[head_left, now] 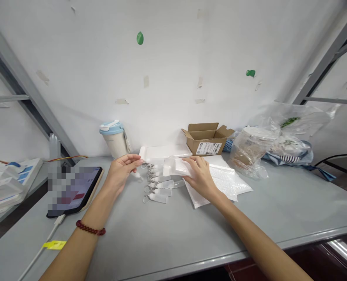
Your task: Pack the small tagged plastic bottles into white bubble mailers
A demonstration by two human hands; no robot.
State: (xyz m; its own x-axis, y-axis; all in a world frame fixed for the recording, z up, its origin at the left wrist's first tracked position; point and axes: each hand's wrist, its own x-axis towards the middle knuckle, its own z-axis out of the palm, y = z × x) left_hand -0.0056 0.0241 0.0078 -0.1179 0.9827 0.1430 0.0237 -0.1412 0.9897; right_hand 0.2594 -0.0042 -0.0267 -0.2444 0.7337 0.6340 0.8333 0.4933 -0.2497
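Observation:
My left hand (121, 171) is closed, thumb and forefinger pinched, with a small white plastic bottle (136, 175) hanging blurred just beneath the fingers. My right hand (201, 175) grips a white bubble mailer (177, 167), its end pointing left toward the other hand. Between and below the hands, several small translucent squeeze bottles (158, 198) with thin ring loops lie in a column on the grey table (173, 238). More white bubble mailers (229, 183) lie stacked under and right of my right hand. Another white packet (167, 151) rests behind, along the wall.
An open cardboard box (207, 142) stands at the back beside plastic-bagged containers (252, 148). Back left is a cup with a blue lid (115, 138). A phone (77, 191) on a charging cable (40, 249) lies left. Metal shelf posts (33, 84) flank the table.

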